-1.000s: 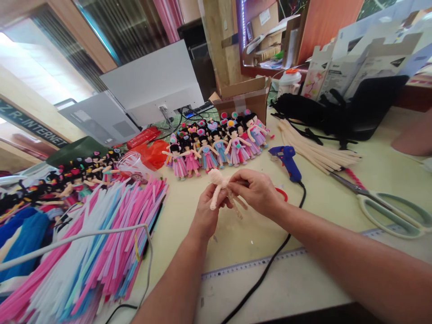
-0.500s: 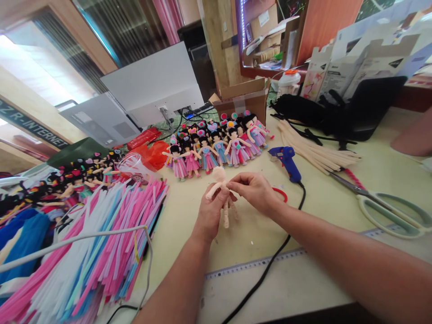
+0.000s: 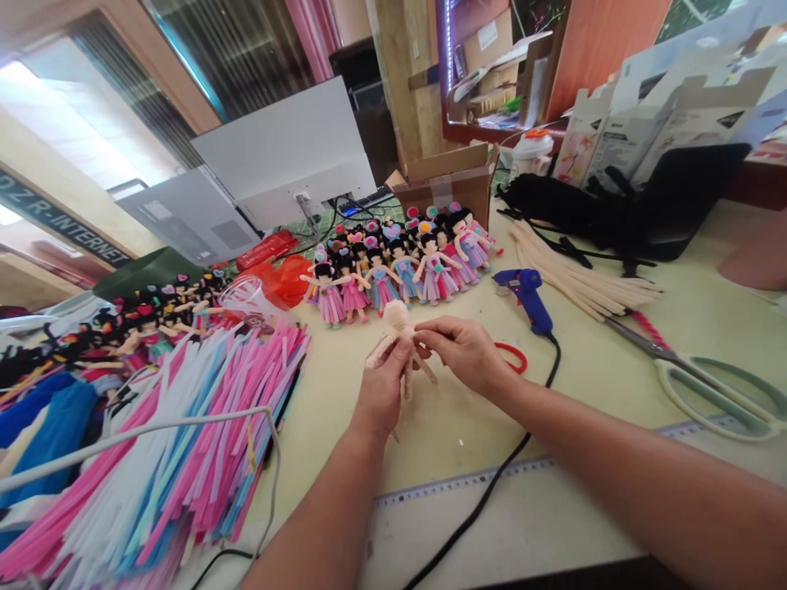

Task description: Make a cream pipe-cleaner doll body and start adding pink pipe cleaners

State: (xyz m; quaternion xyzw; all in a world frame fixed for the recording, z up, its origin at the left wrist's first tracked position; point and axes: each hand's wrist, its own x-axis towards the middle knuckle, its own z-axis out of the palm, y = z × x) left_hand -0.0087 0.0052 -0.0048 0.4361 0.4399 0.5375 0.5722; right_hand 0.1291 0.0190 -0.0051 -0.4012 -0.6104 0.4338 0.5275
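Observation:
A cream doll body [image 3: 397,318] with a round head and thin wrapped limbs is held above the table in front of me. My left hand [image 3: 382,385] is closed round its torso, thumb on the front. The fingertips of my right hand [image 3: 461,348] pinch the doll at its neck or shoulder on the right side. Its legs hang down between my hands. Behind it stand several finished dolls [image 3: 382,279] in pink, purple and blue dresses. A blue glue gun [image 3: 529,301] lies to the right of my right hand.
Pink, white and blue pipe cleaners [image 3: 202,434] cover the left side. Scissors [image 3: 707,381], cream pipe cleaners [image 3: 578,270] and a red ring [image 3: 511,358] lie right. A black cable [image 3: 485,500] crosses the ruler [image 3: 455,483]. A cardboard box [image 3: 446,184] stands behind the dolls.
The doll body has turned in my left hand, its legs shifting and its left-side arm now lower beside my fingers. My right fingertips remain at its neck area. The view has moved slightly.

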